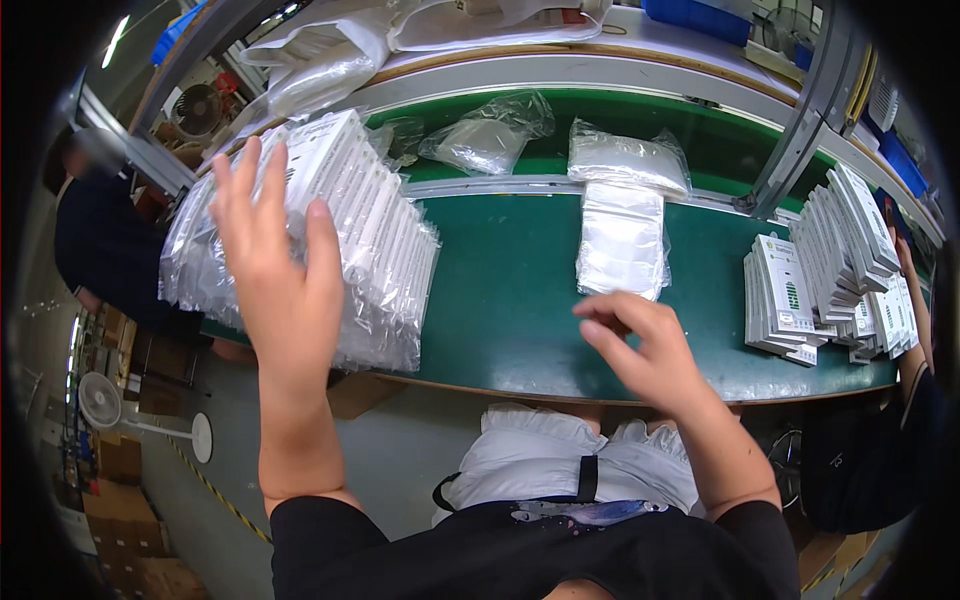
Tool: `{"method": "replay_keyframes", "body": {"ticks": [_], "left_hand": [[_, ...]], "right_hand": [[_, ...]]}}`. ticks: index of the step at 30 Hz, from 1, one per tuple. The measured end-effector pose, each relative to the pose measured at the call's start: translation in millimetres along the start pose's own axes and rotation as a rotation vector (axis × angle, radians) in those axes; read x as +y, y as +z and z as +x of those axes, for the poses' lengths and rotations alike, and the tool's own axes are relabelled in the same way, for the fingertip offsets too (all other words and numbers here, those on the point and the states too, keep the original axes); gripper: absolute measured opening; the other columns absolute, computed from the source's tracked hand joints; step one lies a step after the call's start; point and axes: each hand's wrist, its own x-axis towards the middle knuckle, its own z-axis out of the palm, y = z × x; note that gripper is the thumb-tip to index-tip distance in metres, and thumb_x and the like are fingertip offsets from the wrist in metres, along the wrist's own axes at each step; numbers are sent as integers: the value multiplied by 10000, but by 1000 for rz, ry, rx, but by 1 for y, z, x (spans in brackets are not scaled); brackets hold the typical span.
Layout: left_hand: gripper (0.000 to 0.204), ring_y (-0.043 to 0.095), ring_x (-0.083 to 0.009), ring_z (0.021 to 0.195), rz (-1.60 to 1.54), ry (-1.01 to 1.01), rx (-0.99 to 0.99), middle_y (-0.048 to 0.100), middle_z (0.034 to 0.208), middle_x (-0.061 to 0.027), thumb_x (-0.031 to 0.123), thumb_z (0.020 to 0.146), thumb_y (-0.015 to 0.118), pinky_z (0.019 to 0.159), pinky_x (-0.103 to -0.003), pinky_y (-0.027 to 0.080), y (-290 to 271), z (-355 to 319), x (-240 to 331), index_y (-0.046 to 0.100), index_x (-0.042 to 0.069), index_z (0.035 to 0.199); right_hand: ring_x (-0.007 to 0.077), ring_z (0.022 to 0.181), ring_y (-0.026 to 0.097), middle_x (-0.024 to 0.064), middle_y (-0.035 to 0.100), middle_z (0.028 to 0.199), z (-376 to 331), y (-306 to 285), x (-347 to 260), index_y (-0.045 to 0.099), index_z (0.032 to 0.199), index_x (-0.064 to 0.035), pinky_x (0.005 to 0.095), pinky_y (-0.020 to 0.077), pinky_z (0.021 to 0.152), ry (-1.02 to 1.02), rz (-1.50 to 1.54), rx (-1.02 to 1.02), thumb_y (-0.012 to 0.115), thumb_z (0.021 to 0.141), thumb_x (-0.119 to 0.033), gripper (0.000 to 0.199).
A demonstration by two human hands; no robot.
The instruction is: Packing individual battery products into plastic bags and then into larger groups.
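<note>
Sitting at a green desk (500,300), with packing work looking roughly midway, as a judgement. Already bagged: a long leaning row of small white boxes in clear bags (340,230), standing at about ten o'clock on the desk. Still waiting unbagged: stacks of bare white boxes (820,280) at about three o'clock, well apart from the bagged row. Lying between them, toward twelve o'clock: a pile of flat empty clear bags (620,240), with more loose bags (490,135) on the conveyor strip behind.

Resting the left hand (275,260) against the near face of the bagged row, fingers spread wide and upright, palm pressing the bags, gripping nothing. Hovering the right hand (640,345) just below the pile of empty bags, fingers curled loosely inward with thumb near fingertips, holding nothing that can be made out, touching neither bags nor desk.
</note>
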Motion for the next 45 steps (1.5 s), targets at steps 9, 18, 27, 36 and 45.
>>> {"method": "replay_keyframes", "body": {"ticks": [9, 18, 27, 36, 45], "left_hand": [[155, 552, -209, 522, -1111, 163, -519, 533, 589, -72, -38, 740, 621, 462, -309, 432, 30, -103, 35, 643, 36, 874], [120, 578, -236, 557, -1230, -240, -640, 585, 640, -87, 64, 783, 670, 511, -325, 461, 79, -174, 36, 628, 40, 893], [132, 587, -181, 552, -1329, -318, -698, 604, 645, -64, 107, 779, 704, 497, -302, 471, 88, -194, 32, 672, 65, 900], [94, 600, -264, 591, -1350, -430, -654, 615, 700, -126, 62, 803, 645, 557, -350, 478, 76, -164, 37, 639, 11, 881], [90, 626, -200, 675, -1243, -543, -639, 647, 757, -86, 98, 851, 614, 616, -295, 489, 69, -157, 46, 660, 33, 893]], "right_hand": [[163, 910, 558, 91, 581, 1047, 207, 83, 43, 526, 1179, -16, 305, 487, 745, 84, 121, -161, 563, 875, -144, 332], [271, 780, 638, 149, 597, 1099, 422, 276, 146, 587, 1076, 9, 476, 560, 641, 502, 436, -497, 613, 820, -277, 385], [279, 912, 616, 141, 589, 1137, 432, 246, 112, 565, 1129, -16, 467, 531, 773, 390, 986, -150, 502, 893, -302, 376], [278, 1032, 584, 149, 575, 1184, 393, 124, 101, 538, 1191, -23, 439, 493, 885, 145, 1649, 499, 403, 951, -308, 396], [250, 741, 591, 117, 593, 924, 293, 9, 143, 563, 965, -47, 401, 508, 734, 306, 1830, 946, 390, 907, -146, 208]]}}
